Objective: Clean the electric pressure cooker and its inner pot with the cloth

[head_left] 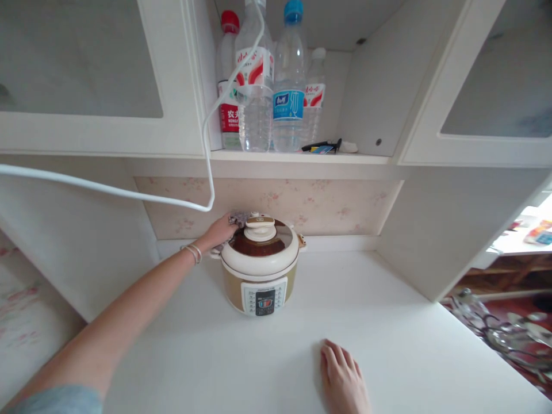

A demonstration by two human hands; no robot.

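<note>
A cream and gold electric cooker (260, 275) with a brown lid and a white knob stands on the white counter (388, 322) against the back wall. My left hand (222, 231) reaches to the cooker's back left edge and is closed on a small grey cloth (237, 218) pressed against the lid. A bracelet sits on that wrist. My right hand (342, 378) lies flat on the counter in front of the cooker, fingers stretched out and holding nothing.
Above the cooker an open shelf (297, 156) carries several water bottles (271, 86) and a small dark object. A white cable (129, 192) hangs from the shelf and runs off left. Closed cabinet doors flank the shelf. A cluttered room shows at right.
</note>
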